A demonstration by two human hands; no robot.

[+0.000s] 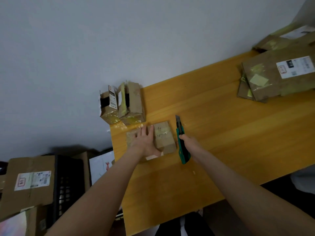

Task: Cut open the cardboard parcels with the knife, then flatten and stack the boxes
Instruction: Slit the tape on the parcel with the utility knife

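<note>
One parcel (165, 138), taped, at the counter's (230, 133) left end: light, stiff card, I judge. My left grip (144, 142) presses flat, fingers straight, on top; right grip (189, 142) clamps the knife (183, 153) just beside it.

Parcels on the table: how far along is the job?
Done: flattened boxes stacked at the far right. In hand: left hand presses the taped parcel, right hand grips the knife beside it, blade out. Left: cutting it, plus flattening two opened boxes at the corner.
</note>
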